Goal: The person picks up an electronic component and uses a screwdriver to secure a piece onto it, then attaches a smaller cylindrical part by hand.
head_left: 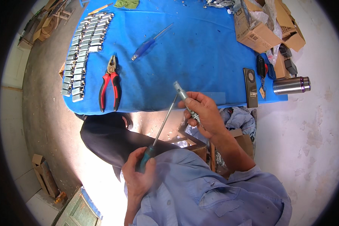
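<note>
My left hand [138,179] is closed around the teal handle of a long, thin screwdriver [164,122] in front of my body. Its shaft points up and to the right, and the tip reaches the side of a silver cylindrical metal part [180,90]. Whether the tip touches that part or goes into it, I cannot tell. My right hand [206,113] grips the metal part between thumb and fingers, just off the table's near edge. The part's upper end sticks out past the fingers; a ridged or coiled lower end shows below the thumb.
On the blue-covered table [199,49] lie red-and-black pliers [116,90], a blue-handled screwdriver [143,49] and rows of silver metal pieces [80,71]. To the right are a phone [250,87], keys [261,67], a steel flask [290,86] and an open cardboard box [257,37].
</note>
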Motion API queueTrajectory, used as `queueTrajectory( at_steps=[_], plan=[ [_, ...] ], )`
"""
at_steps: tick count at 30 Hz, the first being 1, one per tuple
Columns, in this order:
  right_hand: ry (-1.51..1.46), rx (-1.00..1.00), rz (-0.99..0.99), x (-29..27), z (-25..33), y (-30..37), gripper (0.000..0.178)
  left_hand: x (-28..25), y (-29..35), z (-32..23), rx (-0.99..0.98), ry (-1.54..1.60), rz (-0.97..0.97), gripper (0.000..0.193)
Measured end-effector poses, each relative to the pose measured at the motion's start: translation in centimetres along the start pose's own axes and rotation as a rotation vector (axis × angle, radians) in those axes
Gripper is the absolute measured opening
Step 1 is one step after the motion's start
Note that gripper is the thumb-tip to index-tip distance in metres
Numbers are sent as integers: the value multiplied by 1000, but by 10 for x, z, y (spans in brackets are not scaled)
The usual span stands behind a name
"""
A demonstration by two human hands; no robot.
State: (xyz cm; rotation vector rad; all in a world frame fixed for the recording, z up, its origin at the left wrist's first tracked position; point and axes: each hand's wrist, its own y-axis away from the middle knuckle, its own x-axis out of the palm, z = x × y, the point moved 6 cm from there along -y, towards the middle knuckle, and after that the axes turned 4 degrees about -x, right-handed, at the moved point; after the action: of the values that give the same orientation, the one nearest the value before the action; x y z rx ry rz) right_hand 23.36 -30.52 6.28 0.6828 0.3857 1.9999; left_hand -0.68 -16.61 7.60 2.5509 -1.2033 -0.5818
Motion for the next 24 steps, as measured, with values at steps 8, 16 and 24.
queueTrajectory(
  at_steps=[8, 16, 24],
  plan=[
    [58, -33, 42, 4, 4, 3, 40, -4, 0, -22, 230, -239, -69, 37],
    [126, -31, 75, -2, 3, -5, 35, -6, 1, -38, 504, -402, -183, 41],
    [375, 7, 87, 0, 14, -8, 32, -12, -9, -37, 563, -502, -168, 46]
  ],
)
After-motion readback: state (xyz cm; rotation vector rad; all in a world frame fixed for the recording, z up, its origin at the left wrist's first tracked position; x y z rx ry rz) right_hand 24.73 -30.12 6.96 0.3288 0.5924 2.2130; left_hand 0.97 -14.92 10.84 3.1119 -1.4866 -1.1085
